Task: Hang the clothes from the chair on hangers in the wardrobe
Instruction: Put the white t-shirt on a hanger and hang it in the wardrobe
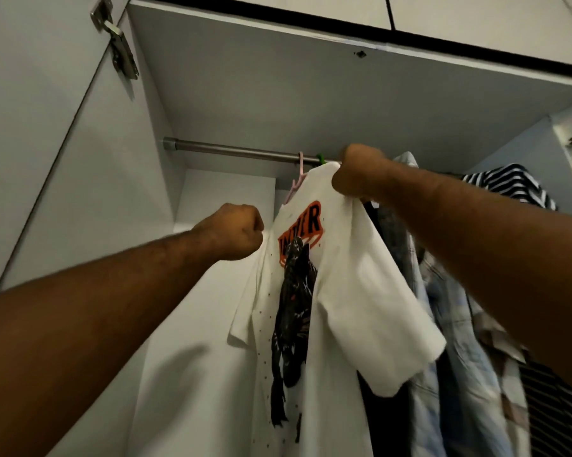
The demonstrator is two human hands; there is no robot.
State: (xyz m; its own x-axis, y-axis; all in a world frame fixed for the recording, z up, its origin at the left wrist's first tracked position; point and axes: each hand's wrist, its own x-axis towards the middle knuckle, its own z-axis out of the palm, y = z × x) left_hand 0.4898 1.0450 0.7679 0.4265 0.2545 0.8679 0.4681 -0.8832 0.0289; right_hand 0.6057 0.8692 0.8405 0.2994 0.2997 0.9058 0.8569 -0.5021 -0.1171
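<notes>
White T-shirt (344,291), orange-black print, short sleeves, below rod (231,149). Left grip (235,232) pinches its 9 o'clock edge; right grip (357,173) clutches 12 o'clock shoulder.

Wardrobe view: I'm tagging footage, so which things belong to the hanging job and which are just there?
Job: white T-shirt, left hand and right hand gripping it, green hanger hook, rail.
Just there: pink hanger, striped shirt, pale blue shirt, door hinge.
</notes>
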